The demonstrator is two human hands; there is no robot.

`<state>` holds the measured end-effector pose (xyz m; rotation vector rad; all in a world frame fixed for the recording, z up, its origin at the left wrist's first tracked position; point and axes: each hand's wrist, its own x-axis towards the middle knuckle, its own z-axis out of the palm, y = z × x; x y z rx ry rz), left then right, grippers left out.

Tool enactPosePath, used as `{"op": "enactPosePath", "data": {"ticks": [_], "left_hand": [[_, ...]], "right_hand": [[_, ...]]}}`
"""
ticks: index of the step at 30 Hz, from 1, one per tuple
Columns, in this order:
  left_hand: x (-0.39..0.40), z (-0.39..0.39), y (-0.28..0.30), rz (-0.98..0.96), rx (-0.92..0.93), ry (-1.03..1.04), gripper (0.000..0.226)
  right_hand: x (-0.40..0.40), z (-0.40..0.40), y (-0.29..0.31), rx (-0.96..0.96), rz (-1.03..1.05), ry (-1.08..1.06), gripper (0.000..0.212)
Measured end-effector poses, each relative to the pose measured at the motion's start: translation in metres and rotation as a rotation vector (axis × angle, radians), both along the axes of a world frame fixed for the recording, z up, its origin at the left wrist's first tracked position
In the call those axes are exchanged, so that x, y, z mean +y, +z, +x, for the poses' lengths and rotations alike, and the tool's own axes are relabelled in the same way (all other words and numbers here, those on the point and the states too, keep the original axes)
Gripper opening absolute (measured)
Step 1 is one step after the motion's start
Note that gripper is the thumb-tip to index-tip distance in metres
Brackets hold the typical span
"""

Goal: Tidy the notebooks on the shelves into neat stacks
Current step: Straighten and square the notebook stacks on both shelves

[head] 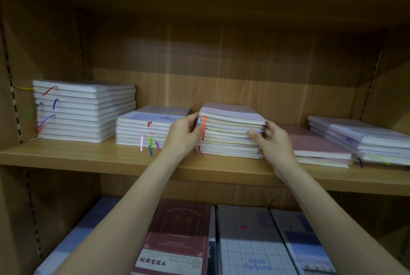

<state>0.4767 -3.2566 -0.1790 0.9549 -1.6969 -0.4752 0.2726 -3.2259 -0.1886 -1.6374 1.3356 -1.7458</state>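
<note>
A middle stack of notebooks [233, 130] with a pink top cover stands on the wooden shelf [88, 159]; its upper books sit slightly askew over the lower ones. My left hand [185, 132] grips the stack's left side by the red ribbon, fingers curled round the upper books. My right hand [269, 137] grips the right side, thumb on the front edges. A tall white stack [84, 111] stands at far left, a lower stack [146, 128] beside it.
Right of the held stack lie two pink notebooks [319, 148] and a slanted pile in clear wrappers [363, 139]. Coloured ribbons hang over the shelf's front edge. The lower shelf holds a maroon notebook [177, 237] and checked and blue ones [250, 243].
</note>
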Motion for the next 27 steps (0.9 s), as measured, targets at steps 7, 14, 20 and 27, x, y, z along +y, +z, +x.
{"op": "enactPosePath", "data": {"ticks": [7, 14, 20, 27], "left_hand": [[-0.0013, -0.0008, -0.0042, -0.045, -0.077, 0.062, 0.039], [0.0035, -0.0024, -0.0005, -0.026, 0.025, 0.074, 0.038], [0.0034, -0.0026, 0.0048, -0.043, 0.001, 0.138, 0.038], [-0.0032, -0.0010, 0.0036, -0.022, 0.060, 0.109, 0.035]], "right_hand": [[0.0018, -0.0018, -0.0017, 0.108, -0.032, -0.082, 0.030], [0.0008, -0.0019, 0.0010, 0.003, -0.002, -0.040, 0.066], [0.0000, -0.0038, 0.0006, -0.031, -0.020, -0.041, 0.049], [-0.0057, -0.0053, -0.0022, -0.045, -0.014, -0.048, 0.049]]}}
